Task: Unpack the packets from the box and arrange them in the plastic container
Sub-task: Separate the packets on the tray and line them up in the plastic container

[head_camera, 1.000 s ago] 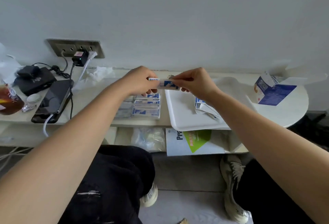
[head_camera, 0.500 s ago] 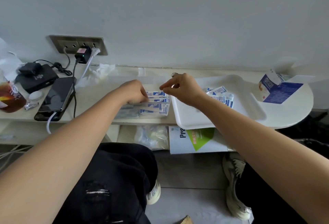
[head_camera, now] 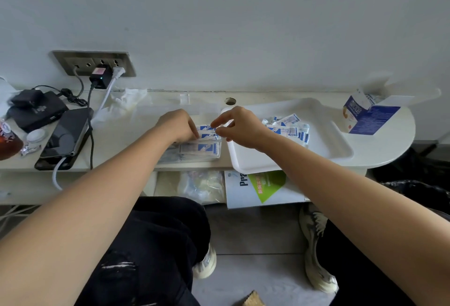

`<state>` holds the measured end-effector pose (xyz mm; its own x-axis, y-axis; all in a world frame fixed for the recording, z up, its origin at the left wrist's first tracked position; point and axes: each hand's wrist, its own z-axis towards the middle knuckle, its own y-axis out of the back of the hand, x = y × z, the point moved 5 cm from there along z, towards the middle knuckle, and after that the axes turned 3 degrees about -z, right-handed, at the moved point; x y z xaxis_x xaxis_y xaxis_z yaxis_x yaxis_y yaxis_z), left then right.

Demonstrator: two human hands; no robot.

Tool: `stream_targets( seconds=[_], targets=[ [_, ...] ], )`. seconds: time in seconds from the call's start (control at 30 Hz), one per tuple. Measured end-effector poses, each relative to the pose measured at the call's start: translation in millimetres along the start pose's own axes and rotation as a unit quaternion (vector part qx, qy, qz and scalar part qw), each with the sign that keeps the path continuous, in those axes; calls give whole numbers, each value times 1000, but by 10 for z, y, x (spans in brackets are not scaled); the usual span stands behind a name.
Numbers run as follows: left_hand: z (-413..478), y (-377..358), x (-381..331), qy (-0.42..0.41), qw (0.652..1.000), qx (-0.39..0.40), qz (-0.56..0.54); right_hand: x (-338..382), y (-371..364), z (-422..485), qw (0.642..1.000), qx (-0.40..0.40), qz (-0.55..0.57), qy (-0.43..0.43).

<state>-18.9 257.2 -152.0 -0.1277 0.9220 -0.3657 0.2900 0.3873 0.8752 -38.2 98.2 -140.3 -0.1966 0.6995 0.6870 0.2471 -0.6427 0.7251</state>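
Note:
A clear plastic container [head_camera: 173, 157] sits at the table's front edge, with blue-and-white packets [head_camera: 204, 148] laid in rows inside it. My left hand [head_camera: 179, 124] reaches into it, fingertips curled down on the upper packets. My right hand [head_camera: 242, 128] hovers just right of the container, thumb and forefinger apart and empty, close to the packets' right ends. Behind my right hand, several loose packets [head_camera: 289, 130] lie in a heap on a white tray [head_camera: 258, 165]. The opened blue-and-white box [head_camera: 356, 109] stands at the far right on the table.
A phone [head_camera: 65, 136], a black device [head_camera: 36, 112], cables and a wall socket [head_camera: 93, 61] fill the left side. A crumpled tissue [head_camera: 126, 101] lies behind the container. A booklet [head_camera: 264, 187] and a plastic bag [head_camera: 202, 184] lie on the shelf below.
Both hands came down from holding one packet in the air. My left hand set it into the container, and my right hand let go of it.

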Motion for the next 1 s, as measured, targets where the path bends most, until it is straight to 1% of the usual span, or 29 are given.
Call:
stream_targets(
  seconds=[0.07, 0.27, 0.37, 0.5, 0.6, 0.67, 0.73, 0.8, 0.87, 0.93, 1.0],
  targets=[
    [-12, 9, -36, -11, 1000, -10, -4, -14, 6, 5, 1000, 1, 1, 1],
    [-17, -66, -63, -52, 998, 21, -27, -31, -7, 18, 1000, 0, 3, 6],
    [-1, -117, -61, -49, 996, 57, -38, -34, -4, 18, 1000, 2, 4, 11],
    [-10, -124, -79, -40, 995, 69, -59, -43, -8, 27, 1000, 4, 6, 10],
    [-40, -130, -110, -43, 995, 81, -47, -49, -9, 36, 1000, 9, 6, 11],
    [-28, -82, -123, -61, 996, 51, -36, -53, 9, 31, 1000, 10, 20, 14],
    [-19, 25, -173, -86, 995, -27, -40, -71, 89, 14, 999, -5, 35, 16],
    [-68, 143, -325, -118, 984, -109, -81, -125, 249, -11, 998, -35, 41, 11],
    [-138, 215, -573, -160, 966, -165, -115, -262, 445, -52, 997, -60, 40, -12],
    [-208, 216, -847, -200, 953, -184, -132, -494, 622, -106, 995, -77, 23, -56],
    [-226, 107, -1135, -236, 949, -162, -129, -786, 800, -207, 990, -91, -36, -105]
  ],
)
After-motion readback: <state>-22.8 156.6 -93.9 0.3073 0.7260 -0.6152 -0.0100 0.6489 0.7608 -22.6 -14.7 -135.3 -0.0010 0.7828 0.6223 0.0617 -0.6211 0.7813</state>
